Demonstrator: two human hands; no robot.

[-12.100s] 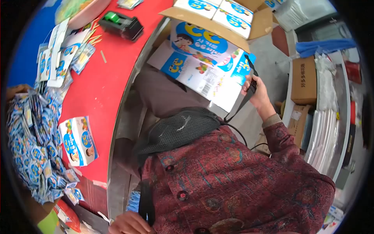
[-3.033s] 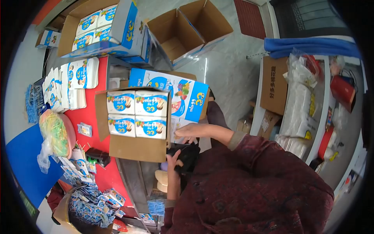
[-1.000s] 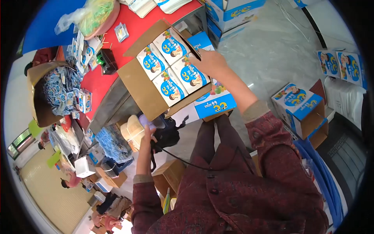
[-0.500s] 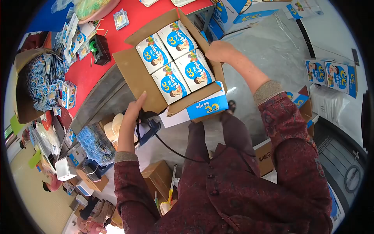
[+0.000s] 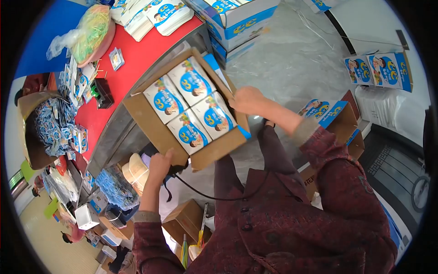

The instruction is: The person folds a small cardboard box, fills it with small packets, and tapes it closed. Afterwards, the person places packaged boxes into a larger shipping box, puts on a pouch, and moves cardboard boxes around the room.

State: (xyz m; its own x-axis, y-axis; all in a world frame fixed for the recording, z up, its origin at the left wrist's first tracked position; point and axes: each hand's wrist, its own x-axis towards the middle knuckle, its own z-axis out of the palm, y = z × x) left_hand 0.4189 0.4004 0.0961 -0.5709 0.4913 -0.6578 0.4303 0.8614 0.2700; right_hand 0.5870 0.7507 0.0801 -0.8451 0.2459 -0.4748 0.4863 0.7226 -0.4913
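An open cardboard carton (image 5: pixel 139 112) is tilted in front of me, its flaps spread. Inside it stand several white and blue printed boxes (image 5: pixel 191 82) with a child and fruit pictured on top. My left hand (image 5: pixel 160 168) grips the carton's lower left flap, thumb up against the cardboard. At the upper right side, my right hand (image 5: pixel 248 100) is closed on the carton's edge. A black cord hangs from near my left hand across my lap.
The red table (image 5: pixel 132 45) at the left bears printed card stacks (image 5: pixel 169 16), a pink basin (image 5: pixel 102 45), and a black tape dispenser (image 5: pixel 101 93). A box of sachets (image 5: pixel 34 155) stands beyond its edge. Open cartons (image 5: pixel 342 123) lie at the right; other people are at lower left.
Since half a second ago, the carton has shifted down and left in view, with both hands on it. Earlier, it stood at the table's edge with my hands near its side.
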